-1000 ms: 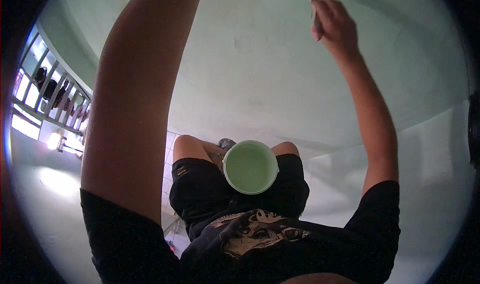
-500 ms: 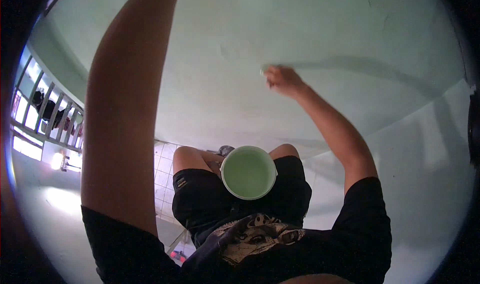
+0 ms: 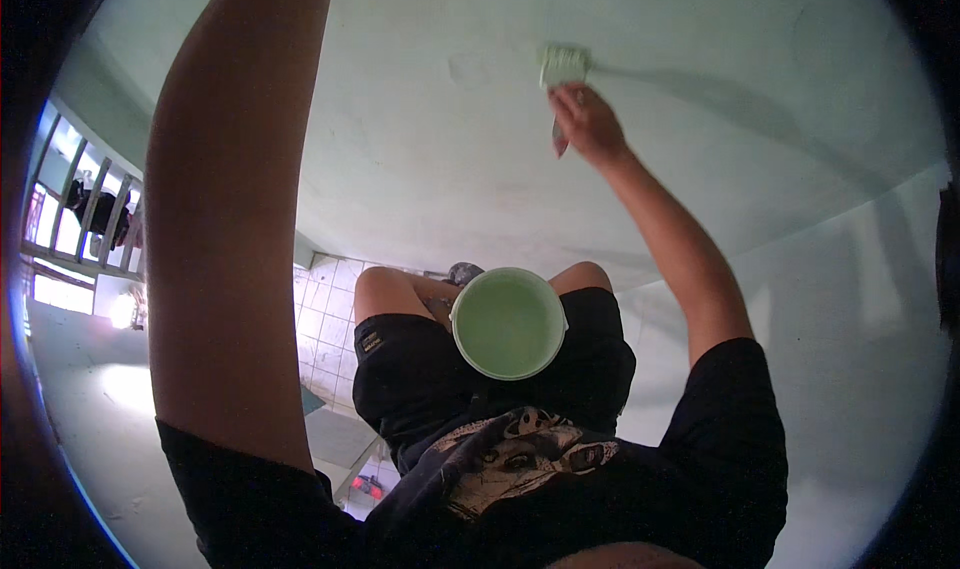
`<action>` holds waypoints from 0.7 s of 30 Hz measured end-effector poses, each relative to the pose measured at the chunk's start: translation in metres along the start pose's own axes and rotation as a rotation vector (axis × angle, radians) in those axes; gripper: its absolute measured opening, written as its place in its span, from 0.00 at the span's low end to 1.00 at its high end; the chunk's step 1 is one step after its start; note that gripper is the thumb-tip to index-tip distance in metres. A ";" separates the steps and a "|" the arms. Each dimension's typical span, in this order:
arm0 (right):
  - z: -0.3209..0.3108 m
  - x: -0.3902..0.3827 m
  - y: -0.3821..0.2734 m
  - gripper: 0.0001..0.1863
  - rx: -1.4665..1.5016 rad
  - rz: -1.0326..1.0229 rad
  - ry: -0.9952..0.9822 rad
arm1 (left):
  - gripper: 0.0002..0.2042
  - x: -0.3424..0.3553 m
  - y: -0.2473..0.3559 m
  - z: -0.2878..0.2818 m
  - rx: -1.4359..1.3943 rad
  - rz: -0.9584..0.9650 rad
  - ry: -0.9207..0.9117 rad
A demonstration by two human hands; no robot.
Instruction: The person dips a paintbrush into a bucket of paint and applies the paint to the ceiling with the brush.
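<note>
My right hand (image 3: 592, 124) grips a wide paint brush (image 3: 564, 67) by its handle, whose reddish end sticks out below my fingers. Pale green paint coats the bristles, which lie against or very close to the light green wall (image 3: 430, 119). Between my thighs stands a round white-rimmed bucket (image 3: 508, 324), part full of light green paint. My left forearm rises along the left side and runs out past the upper edge, so my left hand is out of sight.
A second pale wall (image 3: 840, 309) meets the painted one at a corner on the right. White floor tiles (image 3: 325, 314) show below on the left. Farther left are a barred railing (image 3: 95, 204) with dark items behind it and a bright lamp (image 3: 125, 311). Small red objects (image 3: 368, 486) lie low down.
My right hand has moved up the wall, and the brush has turned so its bristles now show above my fingers. The view has shifted slightly; the bucket appears a little higher and farther right.
</note>
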State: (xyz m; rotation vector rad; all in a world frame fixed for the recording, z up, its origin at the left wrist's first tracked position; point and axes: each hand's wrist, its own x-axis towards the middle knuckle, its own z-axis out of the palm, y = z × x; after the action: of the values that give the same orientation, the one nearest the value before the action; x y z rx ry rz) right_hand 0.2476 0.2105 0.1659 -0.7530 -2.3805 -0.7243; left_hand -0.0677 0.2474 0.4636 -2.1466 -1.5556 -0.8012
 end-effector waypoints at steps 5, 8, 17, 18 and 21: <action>0.016 -0.033 -0.057 0.23 0.284 0.135 -0.301 | 0.40 -0.011 -0.002 -0.007 0.008 -0.034 -0.048; 0.016 -0.023 -0.042 0.15 0.281 0.175 -0.319 | 0.40 -0.012 -0.002 -0.001 -0.012 -0.041 -0.027; -0.053 0.044 -0.023 0.26 0.012 0.117 0.170 | 0.40 -0.005 -0.009 -0.001 0.023 -0.009 0.020; -0.047 0.038 -0.021 0.26 0.013 0.122 0.163 | 0.40 -0.006 -0.005 -0.001 0.006 0.003 0.036; -0.004 0.004 -0.012 0.23 -0.093 0.017 0.016 | 0.40 0.001 -0.005 -0.003 0.040 -0.016 0.016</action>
State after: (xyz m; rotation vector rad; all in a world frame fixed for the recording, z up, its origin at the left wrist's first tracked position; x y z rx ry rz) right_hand 0.2385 0.2010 0.1673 -0.8014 -2.3373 -0.8353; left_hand -0.0735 0.2479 0.4668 -2.0970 -1.5689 -0.7840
